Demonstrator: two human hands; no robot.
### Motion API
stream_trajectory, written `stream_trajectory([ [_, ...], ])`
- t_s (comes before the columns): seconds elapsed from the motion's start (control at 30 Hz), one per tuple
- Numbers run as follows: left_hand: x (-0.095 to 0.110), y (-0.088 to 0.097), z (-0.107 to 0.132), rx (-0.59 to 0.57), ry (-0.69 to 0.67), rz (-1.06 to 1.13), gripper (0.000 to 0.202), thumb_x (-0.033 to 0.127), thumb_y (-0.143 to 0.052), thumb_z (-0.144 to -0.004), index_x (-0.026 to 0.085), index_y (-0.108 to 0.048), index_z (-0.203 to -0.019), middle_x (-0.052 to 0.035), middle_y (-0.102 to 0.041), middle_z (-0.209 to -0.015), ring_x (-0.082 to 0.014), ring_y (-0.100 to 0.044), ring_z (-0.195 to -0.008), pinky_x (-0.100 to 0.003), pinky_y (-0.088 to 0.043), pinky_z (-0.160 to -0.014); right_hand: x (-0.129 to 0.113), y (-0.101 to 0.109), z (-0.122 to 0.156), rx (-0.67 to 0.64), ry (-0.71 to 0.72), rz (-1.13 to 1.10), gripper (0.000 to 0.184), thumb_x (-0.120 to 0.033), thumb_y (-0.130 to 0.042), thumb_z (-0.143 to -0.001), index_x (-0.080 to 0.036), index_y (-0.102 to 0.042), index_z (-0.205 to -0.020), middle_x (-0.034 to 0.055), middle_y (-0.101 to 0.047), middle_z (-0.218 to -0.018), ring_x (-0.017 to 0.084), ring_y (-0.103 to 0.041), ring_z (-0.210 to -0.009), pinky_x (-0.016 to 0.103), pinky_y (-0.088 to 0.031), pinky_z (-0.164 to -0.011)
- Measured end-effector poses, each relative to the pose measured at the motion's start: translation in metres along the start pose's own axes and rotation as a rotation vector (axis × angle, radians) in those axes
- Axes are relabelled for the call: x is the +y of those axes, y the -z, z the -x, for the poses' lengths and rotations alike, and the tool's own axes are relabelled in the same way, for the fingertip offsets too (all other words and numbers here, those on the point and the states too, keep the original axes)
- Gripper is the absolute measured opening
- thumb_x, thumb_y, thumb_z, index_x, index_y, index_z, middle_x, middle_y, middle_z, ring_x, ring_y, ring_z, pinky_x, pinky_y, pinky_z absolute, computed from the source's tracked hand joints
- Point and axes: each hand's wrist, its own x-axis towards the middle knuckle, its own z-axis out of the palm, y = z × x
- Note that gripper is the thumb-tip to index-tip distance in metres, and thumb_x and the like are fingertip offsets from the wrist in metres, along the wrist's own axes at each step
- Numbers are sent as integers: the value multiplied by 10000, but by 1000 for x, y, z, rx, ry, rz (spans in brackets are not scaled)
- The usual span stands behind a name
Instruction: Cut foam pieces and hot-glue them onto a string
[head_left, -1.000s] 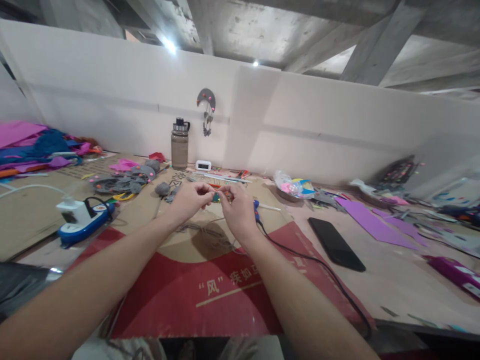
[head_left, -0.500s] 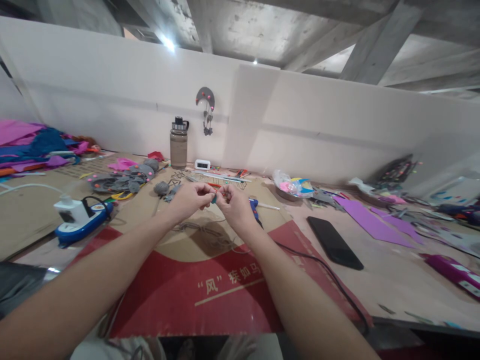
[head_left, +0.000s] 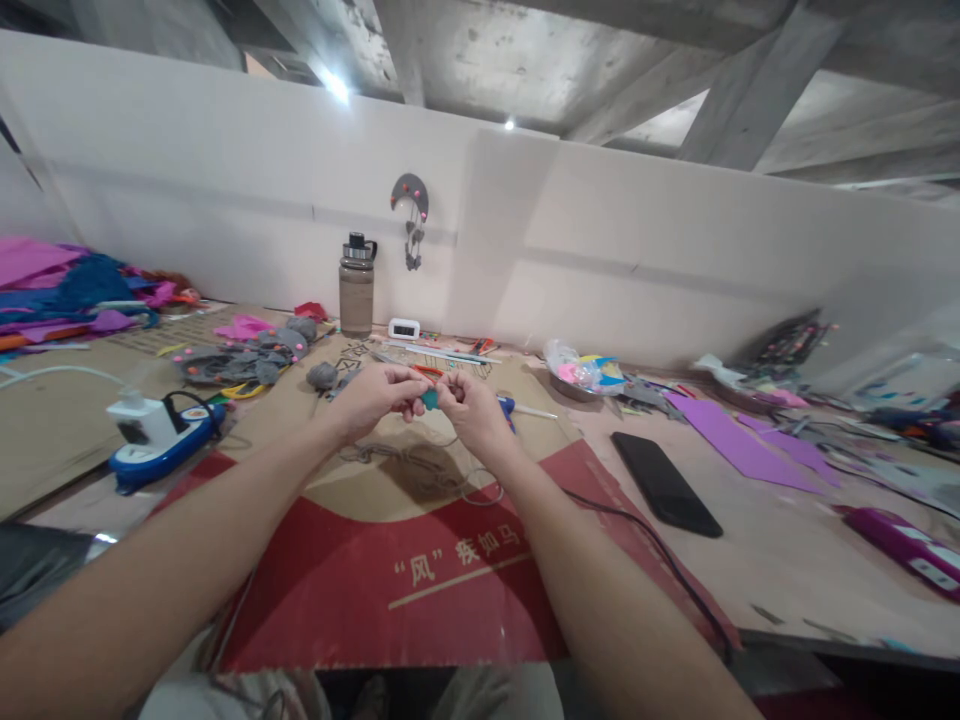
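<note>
My left hand (head_left: 379, 402) and my right hand (head_left: 474, 415) meet above the cardboard, fingertips pinched close together. Between them shows a small teal piece (head_left: 430, 399), too small to make out its kind; both hands' fingers are closed on it. Grey yarn (head_left: 409, 462) lies loosely on the cardboard below, and a thin loop of it runs near my right wrist. Just right of my right hand, a blue glue gun (head_left: 508, 405) is partly hidden behind it. Red-handled scissors or pliers (head_left: 429, 371) show behind my fingers.
A red-and-brown cardboard sheet (head_left: 337, 600) covers the table's middle. At the left stands a blue power strip (head_left: 161, 450); a water bottle (head_left: 356, 290) is at the back. On the right lie a phone (head_left: 666, 483), purple sheets (head_left: 735, 440) and a bowl (head_left: 574, 388). A black cable crosses the cardboard.
My fingers have shifted slightly, and more of the teal piece shows between them. The yarn loop by my right wrist is more visible. Little else differs.
</note>
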Motion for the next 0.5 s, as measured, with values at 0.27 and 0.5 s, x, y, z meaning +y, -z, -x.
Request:
stream_trajectory([
  [0.27,-2,-1,-1,46,12,-64,186,307,-599,-727,133,-623,-665,-21,-593,-544,-81,-492,-463,-200,-392,-466,0,-2,1,-25,-2,-32,158,-332,-477,-746,-185,-465,-690,-66,-387,-547,72,-304,-469,206,-261,-461],
  [0.5,7,-4,2,-15,103,64,203,300,-599,-730,113,-638,-799,-54,-623,-571,-106,-549,-481,-203,-387,-438,5,0,0,-9,16,30,153,-324,-456,-758,-184,-487,-704,-49,-420,-574,83,-348,-504,203,-271,-476],
])
